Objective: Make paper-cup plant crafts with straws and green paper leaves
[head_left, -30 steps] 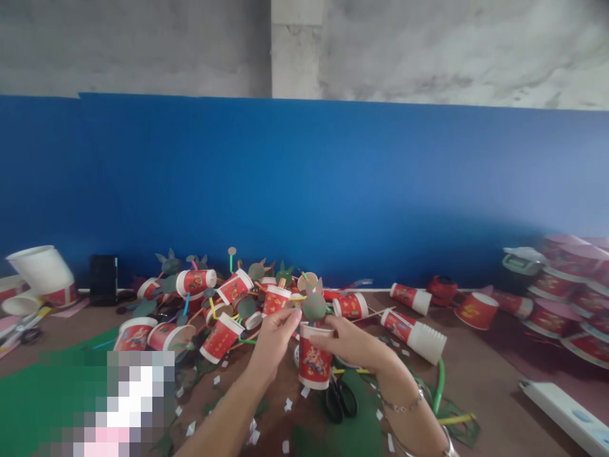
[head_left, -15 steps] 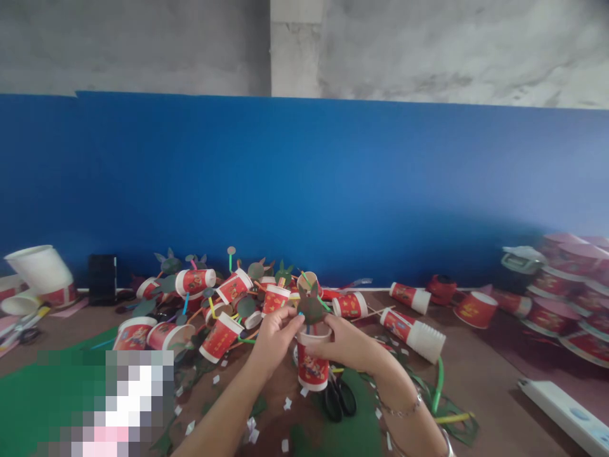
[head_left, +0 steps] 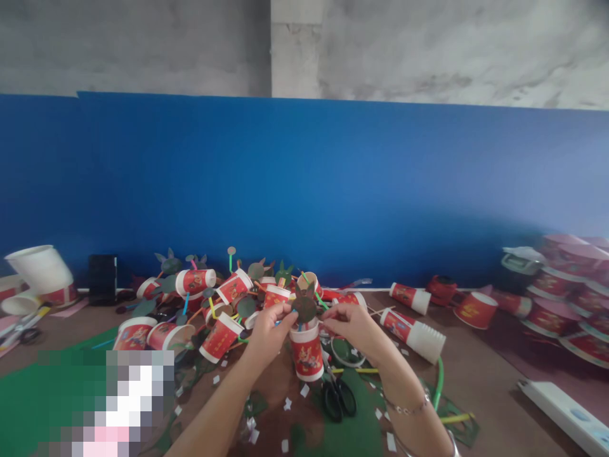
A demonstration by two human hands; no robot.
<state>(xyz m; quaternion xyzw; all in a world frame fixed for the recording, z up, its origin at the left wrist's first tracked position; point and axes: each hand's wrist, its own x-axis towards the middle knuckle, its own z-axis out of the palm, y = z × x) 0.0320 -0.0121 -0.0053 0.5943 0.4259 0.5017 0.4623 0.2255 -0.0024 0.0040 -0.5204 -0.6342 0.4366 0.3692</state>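
A dark paper cutout with pointed ears (head_left: 304,307) stands above the rim of a red paper cup (head_left: 307,353) with a printed cartoon figure. My left hand (head_left: 273,330) pinches the cutout's left edge between thumb and fingers. Just right of the cup's rim, my right hand (head_left: 349,324) has its fingertips closed together; whatever is between them is too small to make out. Black-handled scissors (head_left: 339,398) lie below the cup, with their blades partly behind it. A roll of clear tape (head_left: 348,353) sits beneath my right hand, partly hidden.
Many red cups with straws and paper cutouts (head_left: 229,337) are heaped at left centre. A stack of cups (head_left: 423,337) lies on the right, near a white power strip (head_left: 566,416). Paper scraps (head_left: 287,404) litter the table before a blue panel (head_left: 304,190).
My right hand has let go of the cup's rim and moved right, its fingertips now together. The cup and cutout have shifted slightly left, and the tape roll has come into sight.
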